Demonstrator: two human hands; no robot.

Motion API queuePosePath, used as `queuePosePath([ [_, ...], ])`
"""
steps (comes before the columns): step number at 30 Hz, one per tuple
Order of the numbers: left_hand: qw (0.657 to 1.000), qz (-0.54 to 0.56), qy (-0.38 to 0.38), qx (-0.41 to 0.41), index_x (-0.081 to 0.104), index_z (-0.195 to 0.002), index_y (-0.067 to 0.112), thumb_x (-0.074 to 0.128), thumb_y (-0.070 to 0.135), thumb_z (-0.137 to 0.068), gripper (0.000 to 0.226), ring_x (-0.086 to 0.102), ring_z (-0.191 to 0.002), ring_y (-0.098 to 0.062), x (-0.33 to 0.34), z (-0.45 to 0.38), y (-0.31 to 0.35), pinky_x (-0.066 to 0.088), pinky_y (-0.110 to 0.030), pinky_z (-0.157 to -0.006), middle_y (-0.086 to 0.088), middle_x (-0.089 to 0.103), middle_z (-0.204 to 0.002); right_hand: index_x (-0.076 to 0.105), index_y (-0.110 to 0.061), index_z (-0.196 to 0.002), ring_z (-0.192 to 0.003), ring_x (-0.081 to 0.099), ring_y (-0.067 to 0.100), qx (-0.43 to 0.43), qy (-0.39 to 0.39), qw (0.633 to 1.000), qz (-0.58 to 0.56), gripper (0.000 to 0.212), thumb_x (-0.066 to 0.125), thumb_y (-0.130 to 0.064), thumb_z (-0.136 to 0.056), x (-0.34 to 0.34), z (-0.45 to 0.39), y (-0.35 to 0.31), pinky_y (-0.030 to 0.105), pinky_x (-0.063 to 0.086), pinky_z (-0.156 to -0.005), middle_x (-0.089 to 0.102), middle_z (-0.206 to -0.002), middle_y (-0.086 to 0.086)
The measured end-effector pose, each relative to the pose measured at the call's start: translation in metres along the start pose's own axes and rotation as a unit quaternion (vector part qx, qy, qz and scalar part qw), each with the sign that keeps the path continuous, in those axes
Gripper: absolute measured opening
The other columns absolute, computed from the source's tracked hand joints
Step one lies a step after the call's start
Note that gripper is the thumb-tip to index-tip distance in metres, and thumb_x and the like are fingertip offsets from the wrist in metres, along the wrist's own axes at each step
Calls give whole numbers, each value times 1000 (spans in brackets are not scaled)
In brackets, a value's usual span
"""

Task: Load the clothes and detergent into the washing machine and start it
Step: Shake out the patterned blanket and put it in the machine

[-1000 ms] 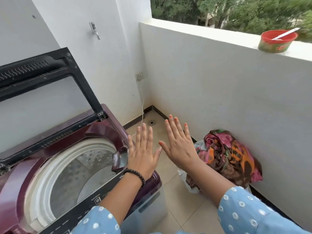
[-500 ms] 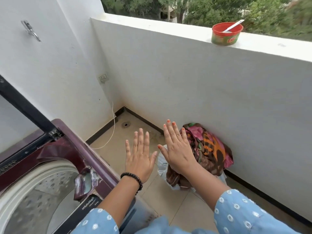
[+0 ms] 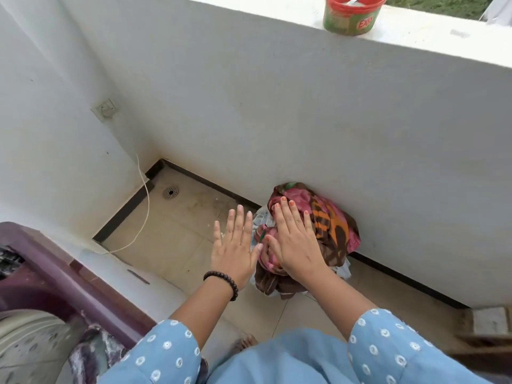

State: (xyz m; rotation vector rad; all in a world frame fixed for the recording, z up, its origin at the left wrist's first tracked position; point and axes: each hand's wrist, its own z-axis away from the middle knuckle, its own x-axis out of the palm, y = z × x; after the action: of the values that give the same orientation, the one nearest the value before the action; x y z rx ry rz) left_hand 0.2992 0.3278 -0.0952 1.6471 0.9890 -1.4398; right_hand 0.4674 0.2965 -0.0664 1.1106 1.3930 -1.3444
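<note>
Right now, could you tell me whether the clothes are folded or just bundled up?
Bundled, not folded: the clothes lie in a crumpled heap on the floor against the wall, with both hands held flat above them.

Maroon washing machine (image 3: 55,281) at 8 o'clock, pale grey speckled drum (image 3: 25,345) inside. Bundle of clothes (image 3: 329,234) just right of centre: pink, orange and dark brown print, a touch of green on top, pale blue-white cloth beneath. Red tub (image 3: 352,13) with green label and red-white lettering at 1 o'clock on white parapet (image 3: 443,48). Light blue sleeves (image 3: 166,353) with white ring dots at 6 o'clock. Black bead bracelet (image 3: 223,282) on the left wrist. Orange-painted nails on the right hand (image 3: 293,242). Beige floor tiles (image 3: 171,245), black skirting (image 3: 124,209), white cord (image 3: 144,206).
</note>
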Motion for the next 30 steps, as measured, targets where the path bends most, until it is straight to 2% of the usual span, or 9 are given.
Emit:
queuePosePath([
  [3, 1000, 1, -6, 19, 16, -154, 8, 27, 51, -95, 73, 2, -150, -23, 15, -9, 7, 3, -52, -117, -17, 23, -161, 30, -4, -151, -148, 19, 26, 19, -3, 1000, 3, 69, 29, -47, -96, 8, -4, 18, 46, 12, -117, 24, -159, 13],
  [6, 999, 7, -29, 31, 21, -152, 7, 31, 49, -93, 73, 16, -148, -26, 28, -22, 19, 15, -55, -113, -18, 31, -158, 29, -5, -151, -149, 18, 27, 31, -23, 999, -3, 70, 26, -47, -96, 23, -11, 40, 47, 16, -121, 23, -160, 13],
  [9, 998, 11, -54, 42, 28, -150, 6, 33, 47, -92, 71, 23, -145, -28, 40, -37, 33, 18, -54, -112, -17, 35, -157, 31, -5, -150, -148, 22, 27, 34, -60, 998, -10, 69, 25, -46, -96, 37, -21, 62, 50, 22, -117, 26, -159, 14],
  [13, 994, 11, -94, 55, 23, -153, 8, 32, 47, -95, 71, 4, -152, -24, 63, -56, 55, 8, -52, -117, -13, 23, -162, 39, -4, -146, -143, 34, 29, 34, -114, 993, -9, 67, 31, -46, -94, 61, -35, 96, 51, 33, -112, 35, -155, 14],
  [15, 992, 15, -117, 54, 19, -154, 9, 31, 47, -94, 72, -9, -153, -22, 74, -65, 64, 1, -50, -119, -12, 20, -163, 37, -5, -148, -144, 32, 29, 36, -134, 990, -6, 69, 31, -47, -94, 74, -40, 115, 51, 32, -113, 33, -156, 14],
  [20, 983, 23, -177, 50, 21, -152, 9, 31, 47, -93, 71, 14, -148, -25, 96, -91, 79, 11, -51, -117, -13, 30, -160, 29, -5, -151, -149, 21, 28, 39, -169, 985, -6, 68, 35, -46, -98, 100, -48, 149, 52, 23, -116, 25, -159, 14],
  [23, 978, 29, -202, 45, 22, -151, 9, 31, 47, -92, 71, 16, -147, -26, 109, -101, 83, 10, -50, -116, -14, 33, -159, 21, -6, -154, -151, 12, 27, 35, -191, 981, -10, 68, 41, -43, -100, 113, -53, 156, 50, 15, -119, 16, -162, 12],
  [27, 974, 26, -220, 40, 31, -150, 7, 31, 47, -91, 71, 18, -146, -26, 118, -107, 88, 11, -50, -116, -14, 36, -157, 13, -8, -155, -152, 2, 25, 48, -217, 975, -27, 68, 35, -43, -102, 121, -60, 157, 48, 6, -121, 6, -164, 10],
  [30, 971, 36, -234, 27, 23, -151, 8, 30, 47, -91, 72, 15, -147, -25, 127, -109, 87, 11, -50, -117, -14, 33, -159, 12, -9, -155, -152, -2, 24, 65, -239, 968, -39, 67, 32, -45, -103, 131, -68, 156, 47, 6, -122, 4, -164, 10],
])
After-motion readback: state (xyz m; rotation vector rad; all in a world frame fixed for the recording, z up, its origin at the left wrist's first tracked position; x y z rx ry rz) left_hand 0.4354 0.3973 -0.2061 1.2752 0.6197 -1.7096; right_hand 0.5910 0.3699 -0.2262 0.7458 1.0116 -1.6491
